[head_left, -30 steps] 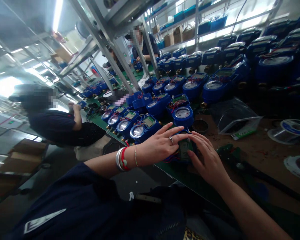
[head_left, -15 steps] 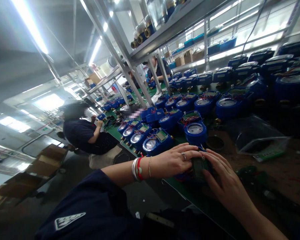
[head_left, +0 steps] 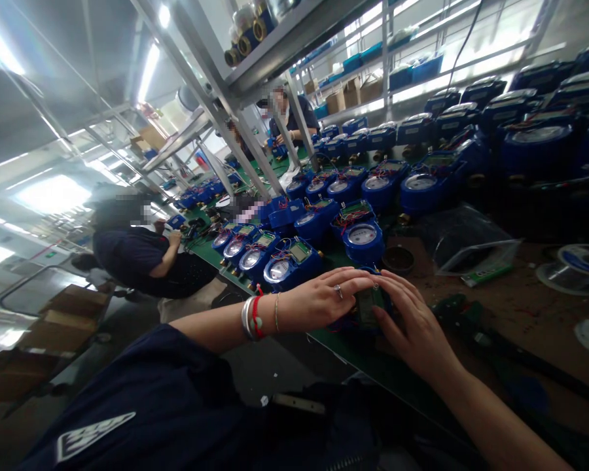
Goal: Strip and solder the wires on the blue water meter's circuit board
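Our left hand (head_left: 319, 301) and right hand (head_left: 417, 327) are on the near meter (head_left: 370, 320), right of centre; can't tell how tight. Screen (head_left: 366, 305) looks fitted, but we'd say unfinished: wires (head_left: 342, 322) out, like the open meters (head_left: 279, 269) farther left.

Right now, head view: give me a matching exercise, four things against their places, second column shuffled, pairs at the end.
Things
1. silver finger ring
2. green rectangular display panel
3. red cord bracelet
4. round wire spool with a blue label

Places
A. near the picture's right edge
B. around the left wrist
C. on one of the left hand's fingers
D. between the left hand and the right hand

Pairs
1-C, 2-D, 3-B, 4-A
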`<state>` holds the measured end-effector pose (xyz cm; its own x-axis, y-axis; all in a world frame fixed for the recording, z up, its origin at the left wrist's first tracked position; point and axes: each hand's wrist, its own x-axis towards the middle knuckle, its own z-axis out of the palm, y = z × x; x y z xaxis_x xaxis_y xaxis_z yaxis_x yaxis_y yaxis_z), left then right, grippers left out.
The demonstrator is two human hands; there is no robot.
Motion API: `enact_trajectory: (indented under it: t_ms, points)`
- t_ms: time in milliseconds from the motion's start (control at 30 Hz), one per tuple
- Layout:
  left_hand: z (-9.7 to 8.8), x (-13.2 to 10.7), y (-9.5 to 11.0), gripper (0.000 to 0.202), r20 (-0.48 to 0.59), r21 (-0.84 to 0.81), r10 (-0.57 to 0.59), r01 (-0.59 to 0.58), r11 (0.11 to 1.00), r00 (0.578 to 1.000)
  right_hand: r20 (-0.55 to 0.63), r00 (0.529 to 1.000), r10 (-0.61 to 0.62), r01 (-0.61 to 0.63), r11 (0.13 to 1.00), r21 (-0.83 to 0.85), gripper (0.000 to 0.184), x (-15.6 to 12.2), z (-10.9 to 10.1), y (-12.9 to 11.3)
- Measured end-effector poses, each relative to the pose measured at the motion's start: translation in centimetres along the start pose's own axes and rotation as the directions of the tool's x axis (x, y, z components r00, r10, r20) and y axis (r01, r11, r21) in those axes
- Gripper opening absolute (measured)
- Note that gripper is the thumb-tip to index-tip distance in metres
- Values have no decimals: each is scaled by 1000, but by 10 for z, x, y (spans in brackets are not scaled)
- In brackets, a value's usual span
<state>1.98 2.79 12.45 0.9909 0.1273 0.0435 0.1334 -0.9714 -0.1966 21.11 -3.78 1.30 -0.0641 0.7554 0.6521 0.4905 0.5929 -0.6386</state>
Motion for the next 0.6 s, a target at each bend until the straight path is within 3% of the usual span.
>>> enact_trajectory:
  t_ms: [100,167,300,367,467,600]
  points:
    - [1,1,-1,21,7,-145,-68,69,987,998,7,1000,12,-12,1000,-1,41,0,-1,-1]
    - [4,-1,1,17,-4,-277,-203,194,941,979,9,1000,19,-19,1000,-4,41,1,-2,-3]
    - [12,-6,10,4,15,-498,-510,449,742,860,18,1000,22,-22,1000,-2,42,1,-2,-4]
    - [15,-8,15,14,20,-558,-597,504,659,802,19,1000,20,-20,1000,-2,42,1,-2,-4]
    - [19,-9,20,26,39,-612,-652,534,584,758,13,1000,22,-22,1000,-2,42,0,-3,-4]
    - [21,-8,23,31,44,-649,-671,532,544,740,11,1000,19,-19,1000,7,42,1,-4,-5]
